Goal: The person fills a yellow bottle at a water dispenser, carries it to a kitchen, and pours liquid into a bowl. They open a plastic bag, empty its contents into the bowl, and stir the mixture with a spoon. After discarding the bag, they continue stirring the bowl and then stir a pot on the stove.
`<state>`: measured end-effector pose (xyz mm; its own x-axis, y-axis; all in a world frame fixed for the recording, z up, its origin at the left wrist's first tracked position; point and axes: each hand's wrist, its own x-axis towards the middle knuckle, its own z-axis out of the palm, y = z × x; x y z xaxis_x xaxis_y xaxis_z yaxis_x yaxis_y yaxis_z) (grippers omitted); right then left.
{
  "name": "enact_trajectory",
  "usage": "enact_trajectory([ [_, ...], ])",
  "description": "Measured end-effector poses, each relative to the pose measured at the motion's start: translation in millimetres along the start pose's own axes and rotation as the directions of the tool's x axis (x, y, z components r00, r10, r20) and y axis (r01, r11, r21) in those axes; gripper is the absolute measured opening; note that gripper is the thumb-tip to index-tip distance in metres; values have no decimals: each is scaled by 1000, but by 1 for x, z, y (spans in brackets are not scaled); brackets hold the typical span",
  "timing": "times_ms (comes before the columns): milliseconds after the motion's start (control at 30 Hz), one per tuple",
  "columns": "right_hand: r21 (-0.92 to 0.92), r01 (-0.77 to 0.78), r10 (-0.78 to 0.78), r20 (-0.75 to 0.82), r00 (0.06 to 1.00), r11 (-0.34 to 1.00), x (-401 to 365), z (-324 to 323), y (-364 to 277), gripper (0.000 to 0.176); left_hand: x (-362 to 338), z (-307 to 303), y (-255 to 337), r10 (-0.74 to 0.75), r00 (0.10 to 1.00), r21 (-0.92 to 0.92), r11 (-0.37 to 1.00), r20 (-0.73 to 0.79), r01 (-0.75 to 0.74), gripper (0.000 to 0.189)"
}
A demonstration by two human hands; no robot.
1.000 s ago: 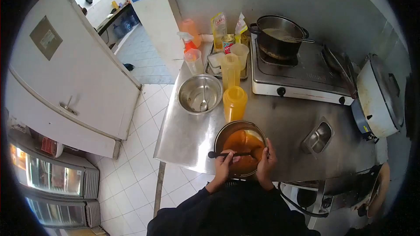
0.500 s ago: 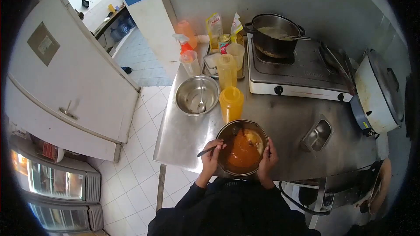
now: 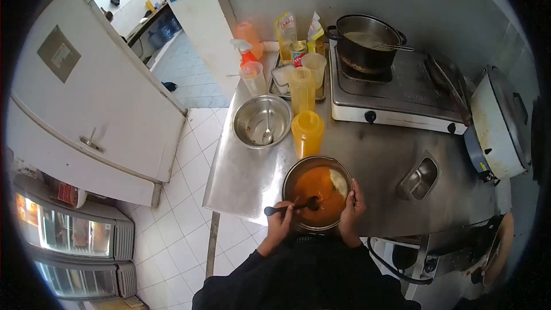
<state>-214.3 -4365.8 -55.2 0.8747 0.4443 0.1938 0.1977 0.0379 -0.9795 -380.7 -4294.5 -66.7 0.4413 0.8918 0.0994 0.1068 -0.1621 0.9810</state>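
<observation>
A metal bowl (image 3: 286, 179) of orange sauce (image 3: 309, 185) sits at the front edge of the steel counter, with a pale creamy patch (image 3: 338, 182) on its right side. My left hand (image 3: 279, 224) is closed around the handle of a black spoon (image 3: 311, 202), whose head dips into the sauce near the bowl's middle. Fingers of my right hand (image 3: 352, 213) grip the bowl's right rim. Just behind the bowl stands a yellow squeeze bottle (image 3: 308, 132), with a second yellow container (image 3: 302, 92) beyond it.
To the left is a steel bowl (image 3: 244, 121) with a metal spoon (image 3: 267, 135). A black pot (image 3: 364, 54) stands on the gas stove (image 3: 402, 95). A small metal container (image 3: 422, 178) lies at right, near a large white pot (image 3: 496, 120). A spray bottle (image 3: 245, 54) stands at the back.
The spoon head has swept from the bowl's far side toward the near middle, and my left hand has shifted lower. The orange sauce has spread, and the pale patch has changed shape.
</observation>
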Motion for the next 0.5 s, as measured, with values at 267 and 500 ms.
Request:
enact_trajectory([
  [267,20,-1,1,2,1000,1000,1,1,6,27,35,-13,5,365,922,284,877,131,-387,12],
  [500,6,-61,61,0,998,998,0,1,-3,26,47,4,30,354,784,247,813,510,-527,33],
])
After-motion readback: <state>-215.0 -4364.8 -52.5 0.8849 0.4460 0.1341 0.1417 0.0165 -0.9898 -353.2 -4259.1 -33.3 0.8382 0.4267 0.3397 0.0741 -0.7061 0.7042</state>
